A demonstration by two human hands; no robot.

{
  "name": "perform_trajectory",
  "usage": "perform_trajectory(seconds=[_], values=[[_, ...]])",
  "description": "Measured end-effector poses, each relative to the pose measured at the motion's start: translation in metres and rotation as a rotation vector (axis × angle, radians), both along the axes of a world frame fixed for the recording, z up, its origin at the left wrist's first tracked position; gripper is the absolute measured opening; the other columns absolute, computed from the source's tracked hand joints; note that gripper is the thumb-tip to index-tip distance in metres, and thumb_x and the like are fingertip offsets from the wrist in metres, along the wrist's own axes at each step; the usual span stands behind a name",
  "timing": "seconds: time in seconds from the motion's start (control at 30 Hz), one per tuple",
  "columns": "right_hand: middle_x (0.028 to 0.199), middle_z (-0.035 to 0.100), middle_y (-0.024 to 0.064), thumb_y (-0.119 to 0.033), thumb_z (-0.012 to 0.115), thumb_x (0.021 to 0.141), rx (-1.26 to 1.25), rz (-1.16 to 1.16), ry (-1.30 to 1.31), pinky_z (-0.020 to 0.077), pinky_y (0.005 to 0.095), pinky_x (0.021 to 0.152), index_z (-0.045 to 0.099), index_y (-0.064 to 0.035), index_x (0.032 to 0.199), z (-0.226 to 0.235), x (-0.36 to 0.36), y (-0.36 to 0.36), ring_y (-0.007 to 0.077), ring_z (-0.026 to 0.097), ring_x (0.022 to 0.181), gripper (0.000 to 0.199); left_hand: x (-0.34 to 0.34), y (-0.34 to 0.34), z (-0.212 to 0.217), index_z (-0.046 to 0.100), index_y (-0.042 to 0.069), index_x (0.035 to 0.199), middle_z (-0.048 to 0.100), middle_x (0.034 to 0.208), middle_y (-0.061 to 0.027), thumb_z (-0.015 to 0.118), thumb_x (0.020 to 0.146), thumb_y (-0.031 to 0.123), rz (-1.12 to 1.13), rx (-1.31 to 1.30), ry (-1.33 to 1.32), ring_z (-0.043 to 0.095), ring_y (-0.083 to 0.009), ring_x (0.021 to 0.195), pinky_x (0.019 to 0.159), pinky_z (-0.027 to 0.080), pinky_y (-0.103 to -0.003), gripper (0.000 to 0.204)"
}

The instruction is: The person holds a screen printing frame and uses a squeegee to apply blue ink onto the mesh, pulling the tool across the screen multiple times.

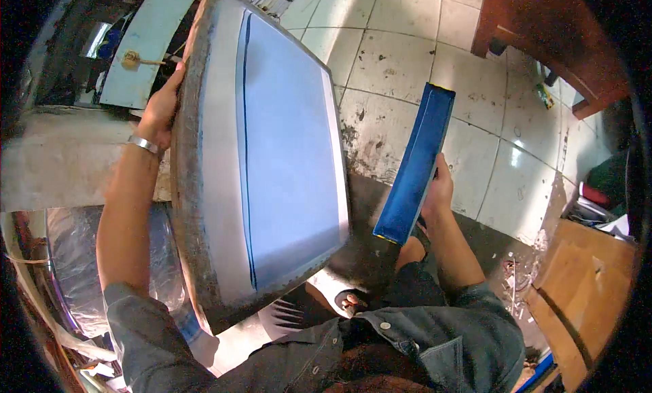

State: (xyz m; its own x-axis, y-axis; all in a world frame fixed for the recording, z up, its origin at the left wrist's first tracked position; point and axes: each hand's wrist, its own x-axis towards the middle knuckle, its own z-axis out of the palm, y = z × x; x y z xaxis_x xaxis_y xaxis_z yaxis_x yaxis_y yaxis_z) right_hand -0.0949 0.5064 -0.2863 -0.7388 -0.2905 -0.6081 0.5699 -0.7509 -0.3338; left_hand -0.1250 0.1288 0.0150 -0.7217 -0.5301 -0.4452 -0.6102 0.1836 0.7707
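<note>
A screen printing frame (187,162) with worn, dark-stained edges stands tilted in front of me. Its mesh (292,141) has a smooth pale blue area, bounded on the left by a thin dark blue line beside a whitish strip. My left hand (161,111), with a silver band at the wrist, grips the frame's left edge; some of its fingers are hidden. Apart from the frame, on its right side, my right hand (440,189) holds a long blue scoop coater (415,165) slantwise by its right side. Blue covers the coater's inner face, and most of my right fingers are behind it.
White floor tiles (468,111) with dark stains lie beyond. Reddish-brown wooden furniture (543,40) stands at the far right, and a wooden board (584,284) at the near right. A pale ledge (81,155) and a light blue strip (146,46) are close to my left arm.
</note>
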Motion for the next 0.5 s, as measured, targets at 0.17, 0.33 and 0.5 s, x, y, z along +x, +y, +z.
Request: perform_trajectory(seconds=[0.17, 0.33, 0.5], values=[[0.09, 0.065, 0.0097, -0.047, 0.041, 0.094, -0.049, 0.034, 0.014, 0.0538, 0.0413, 0.068, 0.058, -0.0092, 0.107, 0.003, 0.0, -0.005, 0.0255, 0.063, 0.072, 0.044, 0.013, -0.004, 0.002, 0.055, 0.003, 0.125, 0.064, 0.107, -0.0099, 0.044, 0.092, 0.055, 0.069, -0.038, -0.022, 0.062, -0.0203, 0.088, 0.077, 0.05, -0.036, 0.062], [0.087, 0.066, 0.0089, -0.043, 0.041, 0.095, -0.037, 0.075, 0.078, 0.0537, 0.0378, 0.068, 0.06, -0.0077, 0.104, 0.009, 0.003, -0.023, 0.0235, 0.063, 0.074, 0.041, 0.056, -0.003, 0.005, 0.053, -0.002, 0.125, 0.062, 0.112, -0.0135, 0.042, 0.092, 0.055, 0.17, -0.16, -0.114, 0.06, -0.0235, 0.092, 0.081, 0.048, -0.035, 0.067], [0.089, 0.066, 0.0069, -0.039, 0.047, 0.093, -0.002, 0.153, 0.081, 0.0531, 0.0369, 0.07, 0.061, -0.0066, 0.099, 0.017, 0.001, -0.04, 0.0217, 0.063, 0.073, 0.036, 0.122, -0.014, -0.007, 0.047, -0.003, 0.13, 0.058, 0.12, -0.014, 0.038, 0.098, 0.044, 0.006, -0.052, 0.038, 0.056, -0.0202, 0.105, 0.09, 0.044, -0.031, 0.058]])
